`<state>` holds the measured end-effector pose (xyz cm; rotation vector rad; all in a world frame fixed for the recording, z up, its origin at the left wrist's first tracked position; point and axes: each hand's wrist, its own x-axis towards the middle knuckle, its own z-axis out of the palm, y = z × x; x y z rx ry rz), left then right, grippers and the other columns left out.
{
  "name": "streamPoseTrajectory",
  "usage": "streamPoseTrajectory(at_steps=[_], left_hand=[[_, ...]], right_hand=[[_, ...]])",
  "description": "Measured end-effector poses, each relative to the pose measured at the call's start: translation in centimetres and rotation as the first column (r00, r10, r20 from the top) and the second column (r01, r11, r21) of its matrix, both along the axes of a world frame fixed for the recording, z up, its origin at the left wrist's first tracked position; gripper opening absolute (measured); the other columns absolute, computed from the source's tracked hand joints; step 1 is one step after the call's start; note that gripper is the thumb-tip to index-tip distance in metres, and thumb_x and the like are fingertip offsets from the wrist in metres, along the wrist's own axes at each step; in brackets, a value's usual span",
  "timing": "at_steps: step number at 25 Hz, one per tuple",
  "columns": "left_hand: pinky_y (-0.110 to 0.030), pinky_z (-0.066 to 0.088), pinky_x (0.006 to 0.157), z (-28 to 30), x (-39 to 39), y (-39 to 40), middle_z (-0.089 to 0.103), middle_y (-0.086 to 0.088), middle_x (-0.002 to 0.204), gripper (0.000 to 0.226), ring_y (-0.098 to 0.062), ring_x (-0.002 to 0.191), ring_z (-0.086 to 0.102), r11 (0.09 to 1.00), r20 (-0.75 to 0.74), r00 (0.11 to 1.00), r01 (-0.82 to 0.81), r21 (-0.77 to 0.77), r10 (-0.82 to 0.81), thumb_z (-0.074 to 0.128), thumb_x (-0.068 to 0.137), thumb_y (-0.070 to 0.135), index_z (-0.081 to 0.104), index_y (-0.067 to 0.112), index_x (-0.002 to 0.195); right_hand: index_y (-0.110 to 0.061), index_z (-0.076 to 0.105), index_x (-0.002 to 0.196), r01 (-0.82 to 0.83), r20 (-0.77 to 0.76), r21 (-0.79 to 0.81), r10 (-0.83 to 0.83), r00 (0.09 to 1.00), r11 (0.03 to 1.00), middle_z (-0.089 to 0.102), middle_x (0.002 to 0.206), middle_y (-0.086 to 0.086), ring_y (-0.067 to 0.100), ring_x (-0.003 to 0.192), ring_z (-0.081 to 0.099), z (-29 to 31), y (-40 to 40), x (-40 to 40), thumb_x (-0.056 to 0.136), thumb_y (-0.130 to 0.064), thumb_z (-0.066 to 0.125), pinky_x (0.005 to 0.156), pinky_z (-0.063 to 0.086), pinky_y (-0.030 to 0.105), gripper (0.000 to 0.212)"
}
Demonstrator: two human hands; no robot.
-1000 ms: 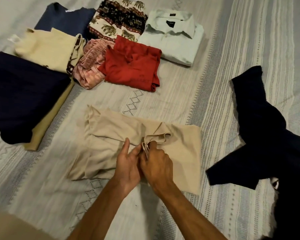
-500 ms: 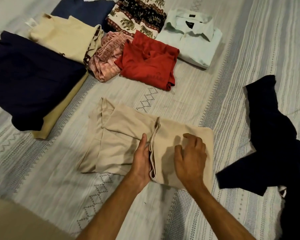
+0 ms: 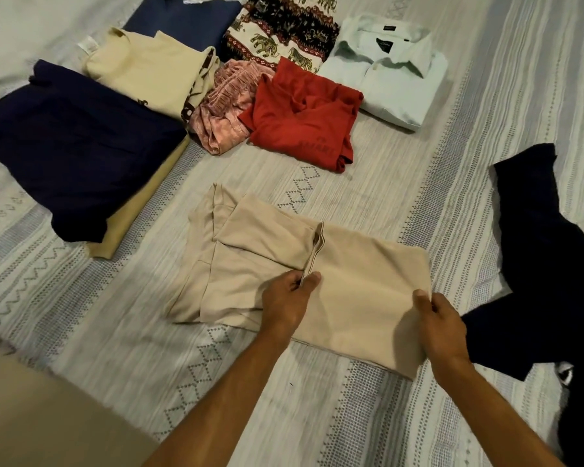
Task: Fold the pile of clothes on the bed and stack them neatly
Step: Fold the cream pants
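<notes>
A beige garment (image 3: 368, 284) lies partly folded in the middle of the bed. My left hand (image 3: 287, 301) pinches its hemmed edge near the centre fold. My right hand (image 3: 442, 328) grips the garment's right edge. Folded pieces lie beyond it: a red shirt (image 3: 300, 119), a pale green collared shirt (image 3: 391, 72), a pink piece (image 3: 223, 106), an elephant-print piece (image 3: 284, 32), a cream top (image 3: 149, 69), a blue piece (image 3: 186, 21) and a navy piece (image 3: 68, 146) on a tan one (image 3: 132, 217). An unfolded dark garment (image 3: 540, 264) sprawls at the right.
The striped grey-white bedspread (image 3: 368, 183) covers the whole surface. A tan fabric area (image 3: 41, 416) fills the bottom left corner. The dark garment reaches down the right edge, close to my right wrist.
My two hands were together at the garment's centre. The right hand has slid out to the right edge, flattening the fold, while the left stays on the hem. The view has shifted.
</notes>
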<state>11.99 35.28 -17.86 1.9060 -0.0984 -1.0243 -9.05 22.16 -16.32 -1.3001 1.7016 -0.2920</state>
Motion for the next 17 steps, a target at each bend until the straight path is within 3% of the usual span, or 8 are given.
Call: streamPoseTrajectory(at_steps=[4,6,8,10,11,13,17], left_hand=[[-0.030,0.044,0.066,-0.2,-0.7,-0.3,0.066,-0.005,0.069,0.040,-0.011,0.065,0.055,0.999,0.014,1.000,0.029,-0.032,-0.028,0.082,0.088,0.041,0.071,0.003,0.082],[-0.026,0.050,0.073,0.9,-1.2,-0.2,0.074,0.003,0.087,0.024,-0.003,0.075,0.063,0.997,0.319,0.945,0.064,0.034,-0.071,0.081,0.089,0.034,0.073,0.013,0.098],[-0.024,0.047,0.093,1.8,-1.6,0.5,0.064,0.008,0.125,0.043,-0.004,0.111,0.058,0.972,0.705,0.672,0.202,0.120,-0.226,0.075,0.092,0.025,0.061,0.021,0.132],[-0.033,0.036,0.116,0.6,-1.5,0.8,0.051,0.000,0.152,0.054,-0.015,0.138,0.045,0.856,0.818,0.399,0.475,0.202,-0.414,0.061,0.098,0.022,0.049,0.017,0.150],[-0.040,0.035,0.121,-0.2,-1.3,0.8,0.047,-0.005,0.157,0.052,-0.019,0.144,0.042,0.784,0.794,0.352,0.575,0.233,-0.495,0.052,0.102,0.026,0.048,0.013,0.152],[-0.039,0.028,0.126,-1.2,-1.0,0.8,0.045,-0.010,0.160,0.056,-0.023,0.149,0.038,0.704,0.677,0.409,0.672,0.229,-0.611,0.037,0.103,0.032,0.050,0.006,0.151],[-0.015,0.018,0.120,0.1,0.6,0.4,0.048,-0.004,0.158,0.043,-0.015,0.148,0.039,0.789,0.466,0.675,0.609,0.086,-0.572,0.050,0.109,0.026,0.055,0.013,0.149]], right_hand=[[-0.010,0.059,0.091,0.111,0.022,-0.027,-0.110,0.994,0.993,0.062,0.096,0.011,0.029,0.089,0.058,0.2,0.5,-0.2,0.108,-0.045,0.049,0.076,0.046,0.037,0.040],[-0.016,0.062,0.092,0.127,0.045,0.054,-0.129,0.991,0.990,0.063,0.098,0.006,0.027,0.091,0.060,0.4,-0.1,-0.2,0.101,-0.054,0.059,0.085,0.051,0.041,0.039],[-0.014,0.068,0.094,0.036,0.059,0.139,-0.045,0.997,0.990,0.072,0.097,0.004,0.028,0.092,0.068,0.7,-0.6,-0.4,0.086,-0.058,0.075,0.088,0.058,0.046,0.046],[-0.016,0.074,0.104,-0.040,0.083,0.187,0.025,0.996,0.981,0.079,0.098,0.006,0.029,0.091,0.074,2.0,-0.9,-0.6,0.079,-0.047,0.086,0.086,0.061,0.046,0.041],[-0.017,0.075,0.108,-0.072,0.111,0.191,0.052,0.992,0.979,0.080,0.097,0.004,0.027,0.088,0.076,3.1,-0.9,-0.4,0.080,-0.039,0.086,0.082,0.062,0.042,0.038],[-0.017,0.075,0.113,-0.125,0.164,0.142,0.101,0.981,0.982,0.081,0.094,-0.002,0.020,0.082,0.078,5.9,-0.9,0.6,0.084,-0.031,0.084,0.077,0.060,0.037,0.034],[-0.022,0.075,0.108,-0.270,0.226,-0.031,0.270,0.936,0.962,0.080,0.095,-0.002,0.020,0.085,0.078,12.3,-0.1,5.5,0.090,-0.027,0.079,0.078,0.063,0.044,0.019]])
